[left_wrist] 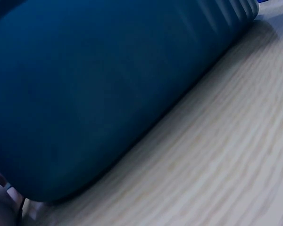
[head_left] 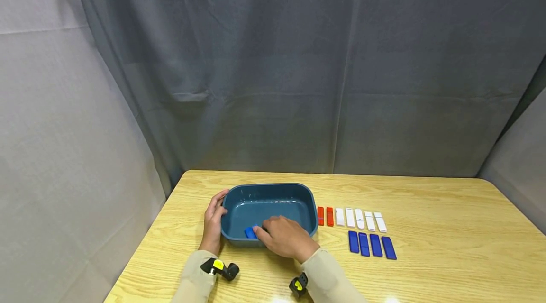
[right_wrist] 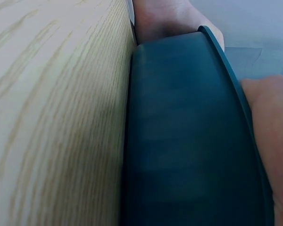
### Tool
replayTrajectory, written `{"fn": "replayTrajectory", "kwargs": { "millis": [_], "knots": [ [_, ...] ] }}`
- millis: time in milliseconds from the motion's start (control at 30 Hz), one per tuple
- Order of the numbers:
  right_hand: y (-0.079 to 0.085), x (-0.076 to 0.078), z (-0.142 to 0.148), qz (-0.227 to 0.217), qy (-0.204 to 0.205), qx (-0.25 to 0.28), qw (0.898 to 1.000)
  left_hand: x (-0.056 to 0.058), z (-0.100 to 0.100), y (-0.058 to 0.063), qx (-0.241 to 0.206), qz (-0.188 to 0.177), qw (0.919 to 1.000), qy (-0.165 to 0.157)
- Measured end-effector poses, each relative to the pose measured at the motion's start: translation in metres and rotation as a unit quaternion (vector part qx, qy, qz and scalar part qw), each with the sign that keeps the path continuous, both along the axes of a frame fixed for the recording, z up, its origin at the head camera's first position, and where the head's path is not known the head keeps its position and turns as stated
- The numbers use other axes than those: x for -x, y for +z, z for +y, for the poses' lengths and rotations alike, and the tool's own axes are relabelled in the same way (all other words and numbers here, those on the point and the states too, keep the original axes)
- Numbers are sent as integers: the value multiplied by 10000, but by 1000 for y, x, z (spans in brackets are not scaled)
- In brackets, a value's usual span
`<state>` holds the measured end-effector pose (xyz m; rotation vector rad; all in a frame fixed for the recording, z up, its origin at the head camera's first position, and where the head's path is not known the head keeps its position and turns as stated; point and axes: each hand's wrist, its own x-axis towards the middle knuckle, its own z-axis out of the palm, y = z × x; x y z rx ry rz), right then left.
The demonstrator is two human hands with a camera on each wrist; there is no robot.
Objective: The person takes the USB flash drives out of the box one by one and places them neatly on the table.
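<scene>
A dark teal plastic basin stands on the table. My left hand grips its left end, the thumb at the rim and the fingers along the outer wall. Over the near rim reaches my right hand, its thumb and fingers down inside the basin. They hold a small blue stick, like a USB flash drive, low at the near left corner; the fingers hide part of it. The left wrist view shows mostly the basin's outer wall. Beside the rim in the right wrist view is part of my right hand.
Right of the basin, two red sticks and several white sticks lie in a row. Several blue sticks form a second row nearer me. The wooden table ends at a grey curtain behind.
</scene>
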<state>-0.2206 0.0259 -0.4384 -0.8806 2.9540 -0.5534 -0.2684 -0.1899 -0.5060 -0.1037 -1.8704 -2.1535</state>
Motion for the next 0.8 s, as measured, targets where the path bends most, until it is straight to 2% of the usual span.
{"fn": "replayTrajectory", "kwargs": {
  "millis": [300, 800],
  "knots": [
    [-2, 0, -1, 47, -141, -67, 9999, 0, 0, 0, -49, 62, 10000, -60],
    [0, -1, -1, -356, -316, 338, 9983, -1, 1, 1, -64, 32, 10000, -45]
  ]
}}
